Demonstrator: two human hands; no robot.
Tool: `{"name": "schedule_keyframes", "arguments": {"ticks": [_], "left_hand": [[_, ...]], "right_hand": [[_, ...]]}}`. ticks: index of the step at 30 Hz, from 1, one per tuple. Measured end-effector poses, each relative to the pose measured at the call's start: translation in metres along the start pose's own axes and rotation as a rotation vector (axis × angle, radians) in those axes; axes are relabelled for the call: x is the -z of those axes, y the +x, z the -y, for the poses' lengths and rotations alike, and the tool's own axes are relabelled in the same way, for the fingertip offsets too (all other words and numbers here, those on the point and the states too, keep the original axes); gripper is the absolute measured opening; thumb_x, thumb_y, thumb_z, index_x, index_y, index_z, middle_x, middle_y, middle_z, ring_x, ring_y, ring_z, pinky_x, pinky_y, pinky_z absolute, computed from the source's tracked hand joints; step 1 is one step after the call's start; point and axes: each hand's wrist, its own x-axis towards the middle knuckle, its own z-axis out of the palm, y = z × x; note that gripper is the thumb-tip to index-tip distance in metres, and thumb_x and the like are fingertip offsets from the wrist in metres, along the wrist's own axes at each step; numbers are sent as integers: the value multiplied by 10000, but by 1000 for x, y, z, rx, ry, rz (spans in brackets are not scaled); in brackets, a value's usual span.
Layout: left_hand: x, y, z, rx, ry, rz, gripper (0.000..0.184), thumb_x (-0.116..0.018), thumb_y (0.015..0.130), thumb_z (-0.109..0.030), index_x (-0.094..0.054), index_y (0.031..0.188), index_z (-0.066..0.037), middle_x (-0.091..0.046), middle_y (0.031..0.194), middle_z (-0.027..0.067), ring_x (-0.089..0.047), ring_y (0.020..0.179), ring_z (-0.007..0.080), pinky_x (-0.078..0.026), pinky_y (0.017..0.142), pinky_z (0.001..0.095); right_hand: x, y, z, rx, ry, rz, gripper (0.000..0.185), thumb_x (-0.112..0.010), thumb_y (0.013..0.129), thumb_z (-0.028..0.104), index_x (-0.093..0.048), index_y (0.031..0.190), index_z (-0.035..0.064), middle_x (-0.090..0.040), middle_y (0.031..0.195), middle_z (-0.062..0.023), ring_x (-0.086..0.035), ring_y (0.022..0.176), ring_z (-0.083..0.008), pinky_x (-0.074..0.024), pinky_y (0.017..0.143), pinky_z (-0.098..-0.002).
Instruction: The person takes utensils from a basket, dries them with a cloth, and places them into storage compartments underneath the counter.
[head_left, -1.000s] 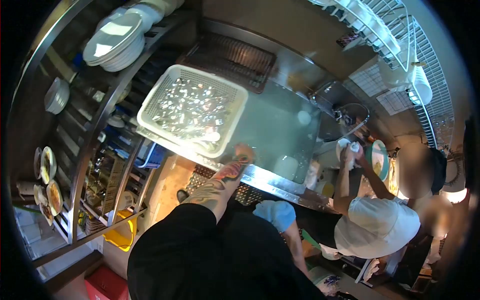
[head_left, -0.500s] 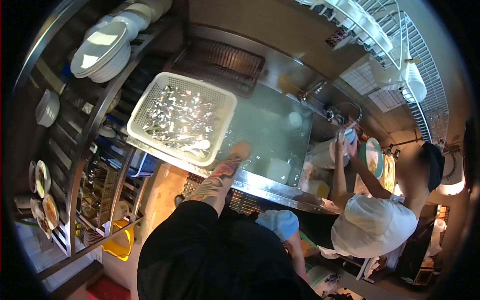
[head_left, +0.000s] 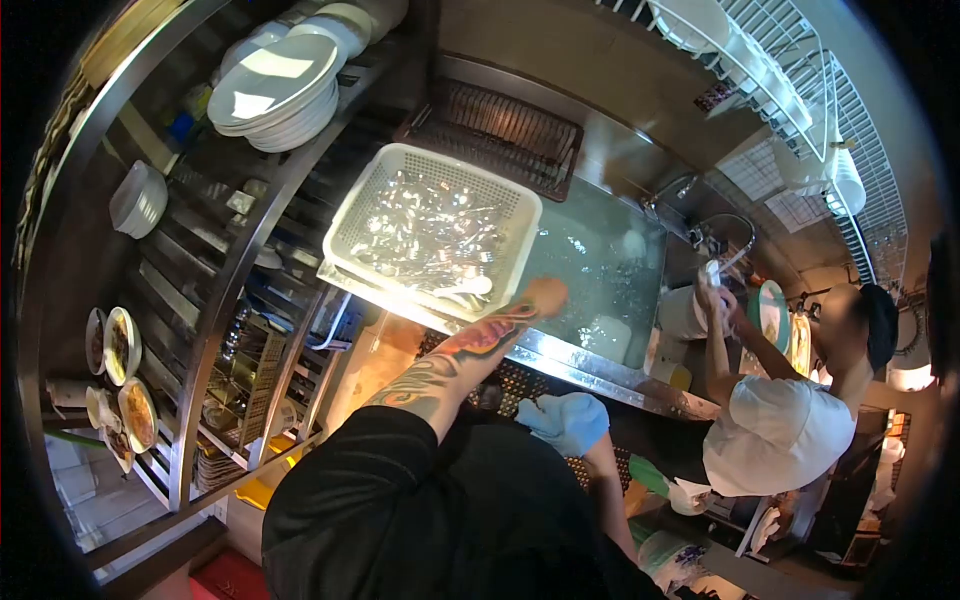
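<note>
My left hand (head_left: 546,297), at the end of a tattooed forearm, is over the front edge of the water-filled sink (head_left: 575,345), beside the white basket (head_left: 345,225). Its fingers are hidden from me. Piles of shiny cutlery (head_left: 430,235) lie in the basket. Low at my right side, my right hand (head_left: 597,452) grips a light blue cloth (head_left: 563,420), which covers most of its fingers. Pale, submerged dishes (head_left: 605,338) show faintly through the water.
A brown rack (head_left: 500,130) stands behind the basket. Stacked white plates (head_left: 275,90) and used dishes (head_left: 122,345) sit on metal shelves to the left. At right, a co-worker (head_left: 775,430) in white handles something near a faucet (head_left: 710,235). A wire rack (head_left: 790,90) hangs overhead.
My left hand has shifted right and lifted from the water's surface, which now shows ripples. The view has turned, so the basket appears further right. The blue cloth stays in my right hand.
</note>
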Motion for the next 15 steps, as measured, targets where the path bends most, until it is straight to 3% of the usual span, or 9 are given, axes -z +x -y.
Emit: {"name": "schedule_keyframes", "arguments": {"ticks": [3, 5, 6, 8, 9, 10, 11, 12, 15], "left_hand": [[33, -15, 36, -208, -223, -435, 248, -600, 915, -262, -757, 991, -85, -724, 1034, 193, -691, 959, 403, -547, 863, 486], [90, -39, 45, -113, -279, -647, 195, -610, 913, -152, -739, 1046, -88, -735, 893, 172, -718, 822, 356, -572, 742, 447], [117, -42, 61, 111, -252, -602, 194, -622, 917, -150, -728, 1065, -84, -738, 885, 169, -726, 801, 333, -571, 707, 416], [124, -30, 136, 201, -310, -937, 225, -647, 915, -188, -719, 1104, -90, -739, 852, 158, -718, 767, 337, -565, 707, 430], [158, -46, 136, 415, -253, -886, 266, -653, 907, -206, -705, 1101, -33, -729, 942, 195, -703, 870, 358, -556, 778, 461], [173, -63, 149, 377, -55, -922, 330, -665, 891, -241, -689, 1086, 23, -700, 1067, 240, -661, 1022, 387, -533, 864, 488], [171, -59, 177, 536, -171, -861, 399, -694, 857, -280, -682, 1064, 62, -672, 1147, 254, -608, 1117, 413, -512, 913, 497], [155, -53, 204, 552, 84, -751, 409, -713, 835, -289, -682, 1080, 37, -688, 1076, 254, -642, 1033, 427, -523, 891, 495], [130, -39, 235, 612, -184, -727, 387, -725, 819, -297, -673, 1067, -5, -695, 1009, 253, -659, 940, 453, -530, 872, 502]], "right_hand": [[-17, -2, 7, -18, 77, -51, 211, -777, 833, 132, -712, 1003, 26, -716, 955, -53, -665, 823, -129, -533, 706, -287], [-25, -3, 10, -33, 119, -96, 210, -778, 832, 132, -712, 1000, 25, -716, 951, -53, -665, 820, -129, -534, 706, -286], [-28, -4, 12, -43, 143, -118, 210, -779, 831, 132, -712, 999, 24, -716, 949, -54, -665, 818, -129, -535, 706, -286], [-32, -7, 15, -66, 199, -173, 210, -780, 830, 132, -711, 996, 23, -716, 944, -54, -665, 816, -129, -536, 707, -285], [-32, -9, 18, -78, 227, -203, 209, -780, 830, 131, -711, 995, 22, -717, 942, -54, -665, 814, -129, -537, 707, -285], [-32, -11, 20, -87, 247, -225, 209, -781, 829, 131, -711, 993, 21, -717, 939, -55, -666, 813, -129, -537, 707, -285], [-33, -10, 21, -94, 271, -247, 209, -781, 829, 131, -711, 992, 21, -717, 937, -55, -666, 811, -129, -538, 707, -285], [-34, -9, 22, -100, 286, -262, 209, -782, 828, 131, -711, 991, 20, -717, 935, -55, -666, 810, -129, -539, 707, -284], [-33, 2, 26, -92, 331, -283, 208, -783, 827, 131, -711, 986, 18, -718, 928, -56, -666, 806, -129, -540, 708, -284]]}}
